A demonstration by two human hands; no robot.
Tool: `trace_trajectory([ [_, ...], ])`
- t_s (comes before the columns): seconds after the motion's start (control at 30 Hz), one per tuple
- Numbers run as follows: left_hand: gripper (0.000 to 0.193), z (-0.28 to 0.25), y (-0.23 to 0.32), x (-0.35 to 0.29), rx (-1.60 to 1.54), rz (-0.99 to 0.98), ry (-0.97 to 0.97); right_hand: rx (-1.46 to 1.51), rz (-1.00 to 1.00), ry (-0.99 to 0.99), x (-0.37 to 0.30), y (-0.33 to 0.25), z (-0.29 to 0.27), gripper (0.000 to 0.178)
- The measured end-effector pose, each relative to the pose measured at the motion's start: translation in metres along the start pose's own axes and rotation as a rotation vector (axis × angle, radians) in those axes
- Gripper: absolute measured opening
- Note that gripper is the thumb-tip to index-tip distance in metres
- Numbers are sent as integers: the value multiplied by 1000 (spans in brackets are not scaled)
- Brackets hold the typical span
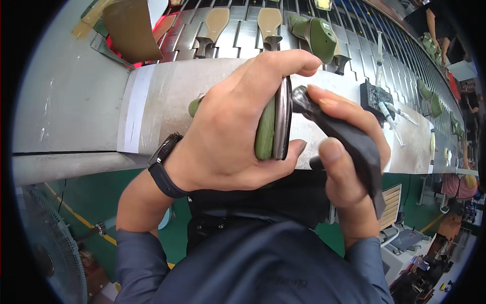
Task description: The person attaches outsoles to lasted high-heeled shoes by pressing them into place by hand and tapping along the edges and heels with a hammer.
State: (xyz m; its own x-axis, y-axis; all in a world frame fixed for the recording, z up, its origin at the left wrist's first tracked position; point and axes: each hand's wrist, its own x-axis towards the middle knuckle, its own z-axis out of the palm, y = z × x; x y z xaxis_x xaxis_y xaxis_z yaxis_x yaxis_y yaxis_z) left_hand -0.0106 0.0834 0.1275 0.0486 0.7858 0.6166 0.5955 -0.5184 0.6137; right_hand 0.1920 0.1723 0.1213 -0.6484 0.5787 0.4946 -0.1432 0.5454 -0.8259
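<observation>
My left hand (pixel 233 119), a dark watch on its wrist, is closed around a green shoe last (pixel 265 133). Along the last's right face lies a thin dark layer with a greyish sheen and a black edge, like a sole (pixel 281 121). A green tip shows behind the hand; whether it belongs to the same last cannot be told. My right hand (pixel 354 147) grips a long black tool (pixel 349 134) with a shiny, rounded metal-looking end. That end points toward the sole's upper edge, slightly apart from it. A short dark stub shows below the right thumb.
Beyond the pale worktable (pixel 167 96) runs a slatted metal conveyor (pixel 243 33) with tan soles on dark heels (pixel 217 24) and a green last (pixel 319 39). Syringes (pixel 392 121) lie by a black block (pixel 375 96) at right. A fan (pixel 50 238) stands lower left; other people work far right.
</observation>
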Motion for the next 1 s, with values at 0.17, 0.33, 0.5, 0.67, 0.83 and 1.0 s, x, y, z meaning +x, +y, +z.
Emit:
trace_trajectory([
  [0.17,80,8,3,-4,57,-34,69,259,-170,-267,-10,-36,-24,45],
  [0.33,77,21,7,-14,63,-17,92,106,-73,-409,7,-52,-34,43],
  [0.5,68,32,7,-24,56,136,80,119,231,-148,13,-73,-28,54],
  [0.67,68,48,18,-72,199,181,180,301,398,-363,2,-65,-23,45],
  [0.83,84,74,-19,-137,495,-19,272,539,605,-80,-74,-2,25,25],
  [1.0,66,83,-53,-162,626,28,281,607,741,106,-124,39,61,28],
])
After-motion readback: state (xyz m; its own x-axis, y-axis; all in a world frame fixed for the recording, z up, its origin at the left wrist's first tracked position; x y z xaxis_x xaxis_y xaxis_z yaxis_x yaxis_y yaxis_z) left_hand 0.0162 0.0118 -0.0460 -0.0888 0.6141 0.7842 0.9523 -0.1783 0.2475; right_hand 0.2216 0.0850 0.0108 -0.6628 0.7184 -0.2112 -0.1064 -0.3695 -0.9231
